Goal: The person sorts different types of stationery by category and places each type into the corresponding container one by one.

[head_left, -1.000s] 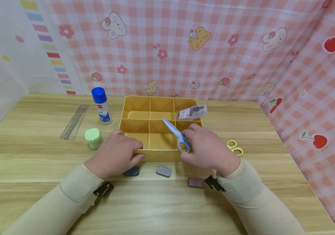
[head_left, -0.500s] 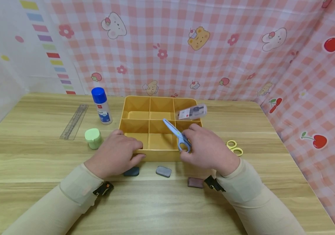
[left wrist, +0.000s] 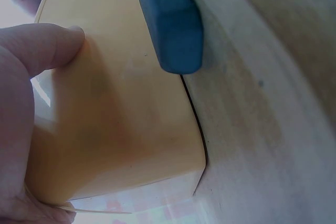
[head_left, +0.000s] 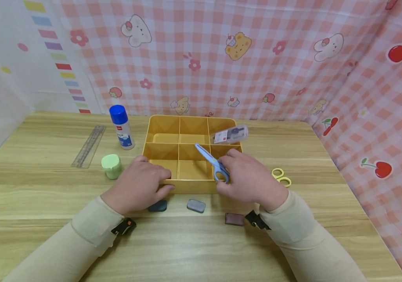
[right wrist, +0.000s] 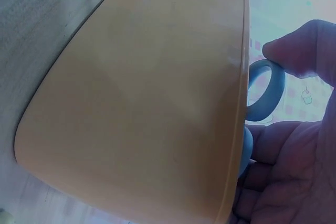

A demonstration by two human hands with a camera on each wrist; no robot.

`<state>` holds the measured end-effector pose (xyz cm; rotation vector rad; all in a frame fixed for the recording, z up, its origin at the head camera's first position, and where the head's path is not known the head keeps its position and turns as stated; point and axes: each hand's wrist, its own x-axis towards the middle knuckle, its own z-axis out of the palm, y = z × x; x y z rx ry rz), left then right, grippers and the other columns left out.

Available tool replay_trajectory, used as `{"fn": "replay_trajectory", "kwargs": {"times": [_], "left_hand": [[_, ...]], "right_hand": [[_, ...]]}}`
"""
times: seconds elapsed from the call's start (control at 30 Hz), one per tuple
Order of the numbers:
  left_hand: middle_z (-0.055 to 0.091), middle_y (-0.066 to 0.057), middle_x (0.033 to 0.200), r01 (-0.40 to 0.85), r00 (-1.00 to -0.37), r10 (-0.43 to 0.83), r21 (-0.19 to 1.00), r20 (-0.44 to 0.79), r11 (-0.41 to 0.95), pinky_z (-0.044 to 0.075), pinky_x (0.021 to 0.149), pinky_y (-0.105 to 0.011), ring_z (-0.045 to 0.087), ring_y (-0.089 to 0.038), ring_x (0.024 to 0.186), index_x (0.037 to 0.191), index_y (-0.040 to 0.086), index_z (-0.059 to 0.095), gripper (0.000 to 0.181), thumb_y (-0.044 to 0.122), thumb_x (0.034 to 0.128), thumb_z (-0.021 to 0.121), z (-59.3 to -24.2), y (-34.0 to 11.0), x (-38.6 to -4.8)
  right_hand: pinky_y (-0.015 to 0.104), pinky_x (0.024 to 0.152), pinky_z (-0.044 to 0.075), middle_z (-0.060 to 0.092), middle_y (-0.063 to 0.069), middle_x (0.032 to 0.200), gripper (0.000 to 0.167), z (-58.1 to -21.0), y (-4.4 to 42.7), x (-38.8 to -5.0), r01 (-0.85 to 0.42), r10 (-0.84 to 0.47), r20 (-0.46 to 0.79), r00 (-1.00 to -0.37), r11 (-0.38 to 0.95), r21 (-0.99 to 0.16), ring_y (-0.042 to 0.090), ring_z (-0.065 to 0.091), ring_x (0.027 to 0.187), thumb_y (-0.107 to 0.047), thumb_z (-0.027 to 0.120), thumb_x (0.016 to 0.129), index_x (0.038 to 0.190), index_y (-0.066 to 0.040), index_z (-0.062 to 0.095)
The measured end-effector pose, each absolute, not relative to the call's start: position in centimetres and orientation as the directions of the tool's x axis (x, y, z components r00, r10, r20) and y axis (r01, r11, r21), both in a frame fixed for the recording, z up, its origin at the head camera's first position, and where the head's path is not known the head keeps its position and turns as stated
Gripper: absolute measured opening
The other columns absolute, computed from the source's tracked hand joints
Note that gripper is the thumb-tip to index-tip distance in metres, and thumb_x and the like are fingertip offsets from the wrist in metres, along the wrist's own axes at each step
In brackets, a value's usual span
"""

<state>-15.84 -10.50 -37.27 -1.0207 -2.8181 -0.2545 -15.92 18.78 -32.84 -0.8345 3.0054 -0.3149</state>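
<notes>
With my left hand [head_left: 135, 186] I grip the front wall of the yellow plastic box [head_left: 193, 187], which is divided into six compartments; my thumb presses on the outer side and my other fingers go over the rim. In my right hand [head_left: 251, 176] I hold the light-blue plastic scissors [head_left: 212, 161] by the handle loops, at the front rim near the right corner. The blades of these scissors point away from me and to the left, above the front middle compartment; whether they touch the box, I cannot tell.

In the back right compartment leans a clear plastic case with dark pieces inside [head_left: 231, 134], and its end reaches over the right rim.

On the wooden counter [head_left: 186, 250], to the right, lies a pair of yellow-handled scissors [head_left: 280, 179], partly hidden by my right hand. In front of the box there are a dark blue block [head_left: 157, 206], a grey block [head_left: 196, 206] and a maroon block [head_left: 234, 219]. To the left stand a white bottle with blue cap [head_left: 123, 131] and a pale green container [head_left: 112, 166], beside a transparent ruler [head_left: 89, 147].
</notes>
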Motion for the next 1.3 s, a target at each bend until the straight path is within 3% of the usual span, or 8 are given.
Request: {"fn": "replay_trajectory", "kwargs": {"times": [0.37, 0.67, 1.0, 1.3], "left_hand": [[0.048, 0.017, 0.06, 0.641, -0.765, 0.619, 0.118, 0.178, 0.758, 0.028, 0.076, -0.037, 0.045, -0.006, 0.058, 0.073, 0.027, 0.055, 0.034, 0.043, 0.0975, 0.073, -37.27, -10.54, -15.76], [0.049, 0.016, 0.06, 0.643, -0.764, 0.621, 0.124, 0.173, 0.756, 0.029, 0.076, -0.037, 0.044, -0.006, 0.058, 0.073, 0.026, 0.055, 0.034, 0.042, 0.0982, 0.072, -37.27, -10.56, -15.79], [0.048, 0.016, 0.06, 0.64, -0.766, 0.621, 0.115, 0.166, 0.76, 0.028, 0.076, -0.037, 0.044, -0.007, 0.057, 0.074, 0.026, 0.055, 0.034, 0.043, 0.0981, 0.072, -37.25, -10.51, -15.83], [0.047, 0.016, 0.059, 0.646, -0.76, 0.624, 0.112, 0.179, 0.755, 0.029, 0.076, -0.037, 0.043, -0.006, 0.057, 0.073, 0.026, 0.054, 0.035, 0.043, 0.0979, 0.072, -37.3, -10.51, -15.87]], "right_hand": [[0.031, 0.069, 0.042, 0.054, 0.0, 0.089, 0.027, -32.76, 18.84, -15.89, -0.513, -0.518, 0.039, -0.855, 0.832, -0.211, 0.016, 0.049, 0.079, -0.027, 0.069, 0.083, 0.105, -0.011, 0.07], [0.031, 0.069, 0.044, 0.057, 0.001, 0.095, 0.038, -32.71, 18.91, -15.87, -0.533, -0.533, 0.067, -0.843, 0.816, -0.224, 0.016, 0.05, 0.083, -0.029, 0.069, 0.088, 0.12, -0.009, 0.07], [0.039, 0.092, 0.051, 0.065, 0.006, 0.113, 0.057, -32.72, 18.86, -16.21, -0.551, -0.547, 0.098, -0.832, 0.792, -0.262, 0.022, 0.057, 0.1, -0.03, 0.074, 0.092, 0.139, 0.0, 0.062], [0.047, 0.105, 0.049, 0.066, 0.006, 0.121, 0.056, -32.86, 18.74, -16.3, -0.559, -0.553, 0.11, -0.826, 0.776, -0.292, 0.027, 0.06, 0.114, -0.03, 0.08, 0.092, 0.138, -0.002, 0.062]]}}
